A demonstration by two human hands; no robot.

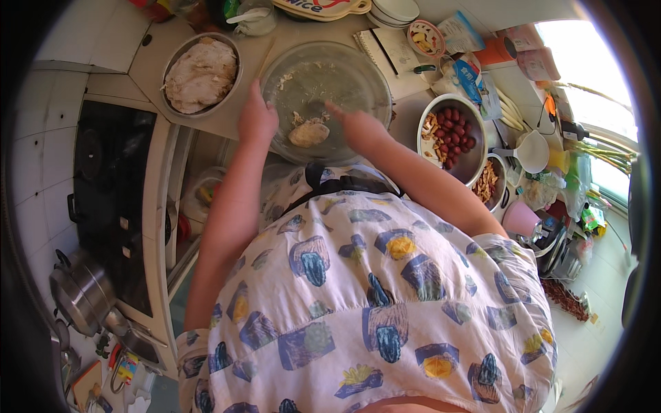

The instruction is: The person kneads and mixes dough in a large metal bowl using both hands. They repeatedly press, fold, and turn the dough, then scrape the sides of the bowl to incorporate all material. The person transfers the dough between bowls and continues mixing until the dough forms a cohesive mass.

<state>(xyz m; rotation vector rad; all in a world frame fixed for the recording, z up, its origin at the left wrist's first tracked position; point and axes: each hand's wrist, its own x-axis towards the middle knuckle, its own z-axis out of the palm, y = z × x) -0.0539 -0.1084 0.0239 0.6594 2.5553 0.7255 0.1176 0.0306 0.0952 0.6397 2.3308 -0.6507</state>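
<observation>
A wide, greyish see-through basin stands at the counter's front edge, in front of my body. My left hand grips its left rim. A thin wooden stick, like a chopstick, runs up from beside that hand; whether the fingers hold it I cannot tell. Inside the basin sits a small lump of dough, with crumbs and floury smears around it. Over the basin's right part is my right hand, index finger stretched towards the bottom, nothing seen in it. Contact between fingertip and basin is unclear.
A metal bowl of floury dough stands left. To the right are a metal bowl of red dates and walnuts and a smaller walnut bowl. A notebook lies behind. The black cooktop is far left, an open drawer below.
</observation>
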